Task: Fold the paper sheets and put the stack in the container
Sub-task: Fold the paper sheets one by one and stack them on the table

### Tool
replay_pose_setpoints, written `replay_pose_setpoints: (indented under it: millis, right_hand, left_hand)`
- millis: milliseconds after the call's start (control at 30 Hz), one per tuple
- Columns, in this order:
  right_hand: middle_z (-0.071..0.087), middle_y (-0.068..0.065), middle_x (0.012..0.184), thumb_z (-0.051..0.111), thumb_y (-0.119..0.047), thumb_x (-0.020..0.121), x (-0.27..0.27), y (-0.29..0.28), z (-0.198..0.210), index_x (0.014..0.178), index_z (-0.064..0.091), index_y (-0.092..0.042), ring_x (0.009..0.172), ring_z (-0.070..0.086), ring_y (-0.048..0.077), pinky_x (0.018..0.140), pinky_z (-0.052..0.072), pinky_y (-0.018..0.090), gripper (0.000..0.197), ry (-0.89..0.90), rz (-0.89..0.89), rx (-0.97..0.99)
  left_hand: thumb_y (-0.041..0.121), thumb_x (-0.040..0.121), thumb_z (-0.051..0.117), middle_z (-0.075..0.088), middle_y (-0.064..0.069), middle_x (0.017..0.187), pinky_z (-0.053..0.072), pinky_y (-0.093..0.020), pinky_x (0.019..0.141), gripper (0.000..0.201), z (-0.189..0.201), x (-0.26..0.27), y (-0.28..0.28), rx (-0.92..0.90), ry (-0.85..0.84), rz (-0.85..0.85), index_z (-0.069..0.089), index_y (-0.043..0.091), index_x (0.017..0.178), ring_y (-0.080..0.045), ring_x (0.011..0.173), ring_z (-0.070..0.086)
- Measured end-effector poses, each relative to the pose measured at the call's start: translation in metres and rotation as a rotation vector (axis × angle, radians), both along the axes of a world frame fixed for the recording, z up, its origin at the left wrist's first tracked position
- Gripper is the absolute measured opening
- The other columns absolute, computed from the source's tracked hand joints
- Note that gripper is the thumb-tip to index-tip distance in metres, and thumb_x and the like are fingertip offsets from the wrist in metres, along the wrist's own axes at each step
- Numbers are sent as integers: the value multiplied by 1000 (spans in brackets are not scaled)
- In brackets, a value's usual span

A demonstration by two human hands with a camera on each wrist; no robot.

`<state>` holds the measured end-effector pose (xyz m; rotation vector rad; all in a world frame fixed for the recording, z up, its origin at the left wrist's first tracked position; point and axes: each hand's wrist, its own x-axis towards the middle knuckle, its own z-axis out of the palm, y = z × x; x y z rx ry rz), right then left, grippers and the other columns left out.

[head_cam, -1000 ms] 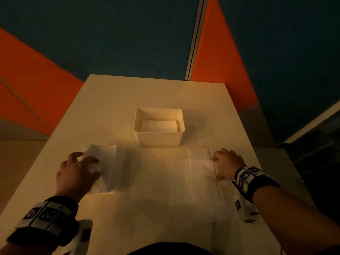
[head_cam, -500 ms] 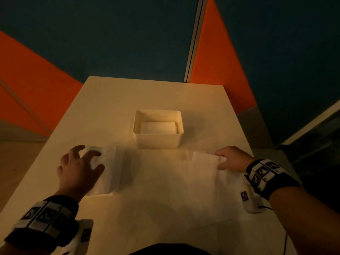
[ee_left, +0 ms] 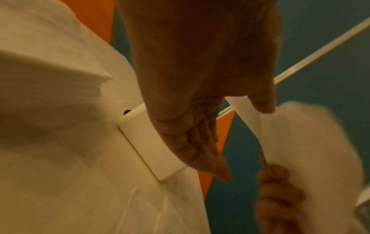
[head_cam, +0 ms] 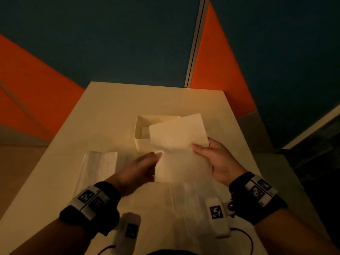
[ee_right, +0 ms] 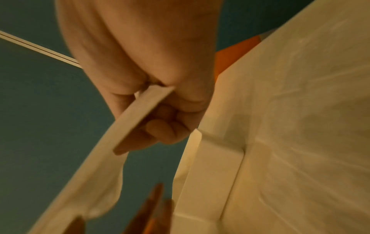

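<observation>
— Dim amber light is falling across the pale surface (head_cam: 114, 111), with teal and orange panels standing behind its far edge. What is worrying you, starting nearest?

— Near the front edge, more flat sheets (head_cam: 184, 208) are lying under the wrists, and a dangling cable is trailing there. I judge a sleeve or strap could drag those out of line.

— And the raised piece?

— Both hands are holding the folded sheet (head_cam: 176, 144) in the air above the middle. It is sagging and creased between them, so I think the halves could slip apart, or the fold could open, if either pinch loosens.

— How are the hands sitting?

— The left hand (head_cam: 139, 168) is reaching in palm-right, its grip pinching the sheet's left border between thumb and fingers. The right hand (head_cam: 219, 161) is turned palm-up, its grip clenched on the right border, thumb on top and fingers curled beneath.

— Farther out?

— A folded stack (head_cam: 99, 166) is lying toward the left edge. The container (head_cam: 141, 142) is standing past the middle, partly hidden by the raised sheet, with something pale inside. A floppy corner could catch its rim, I suspect.
</observation>
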<state>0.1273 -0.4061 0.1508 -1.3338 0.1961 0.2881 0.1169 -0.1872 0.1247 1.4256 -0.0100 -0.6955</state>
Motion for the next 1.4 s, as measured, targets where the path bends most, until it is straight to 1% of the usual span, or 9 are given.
replay_pose_setpoints:
  millis: [167,300,433,500,600,733,900,1033,1400]
  right_hand:
    - [73,3,81,52,-2,92,-4,10,-9,97,67,-13,70,68,16,62,57,28,20,34,-43,62]
    - [73,5,87,49,0,92,-8,9,-14,102,67,-12,73,69,17,64,57,29,24,39,-6,102]
    - [74,6,89,48,2,91,-7,4,-13,100,67,-11,78,69,19,64,57,29,25,48,2,119]
    - [72,5,82,48,0,88,-7,0,-12,89,68,-11,75,66,20,62,54,29,23,75,12,127]
    - [63,8,76,42,-21,82,-7,-8,-11,72,63,-13,67,55,22,56,41,28,25,171,45,145]
    - [63,8,83,53,-13,91,-5,-9,-15,98,60,-17,66,59,18,55,45,29,11,120,100,-17]
    - [60,24,87,71,5,75,-11,2,-20,109,56,-24,77,57,32,67,49,39,47,3,360,-170]
    - [48,5,64,71,0,78,-15,17,-28,109,58,-24,55,45,15,51,37,26,42,-38,526,-320]
    - [59,3,77,74,-4,74,3,-50,-66,94,58,-16,75,59,21,66,47,28,28,64,222,-945]
  left_hand:
    - [56,78,42,67,-13,116,57,-39,80,59,10,10,0,-242,77,158,58,22,123,-27,105,64]
    - [17,81,66,69,-11,109,57,-33,72,35,7,13,2,-176,-28,241,64,17,116,-23,95,67]
    - [23,58,84,73,-8,92,58,-30,70,33,3,13,8,-111,-101,245,77,14,88,-22,85,69]
    - [12,75,73,74,-7,91,58,-30,74,10,5,13,11,-41,-158,211,76,10,84,-22,85,68]
    - [-8,89,50,74,-3,98,57,-32,82,32,10,13,17,22,-219,138,76,9,85,-22,94,68]
    - [14,77,51,71,7,109,51,-34,92,30,16,10,27,43,-190,25,77,17,91,-23,104,63]
    - [43,65,68,69,-1,114,51,-28,93,41,16,3,26,16,-116,-165,75,24,101,-20,108,62]
    - [5,80,68,68,4,116,51,-25,92,29,3,-7,20,163,-115,-317,75,24,102,-14,108,62]
    - [-7,85,56,61,1,107,58,-21,59,34,-14,-19,105,189,-136,570,66,17,108,-25,86,61]
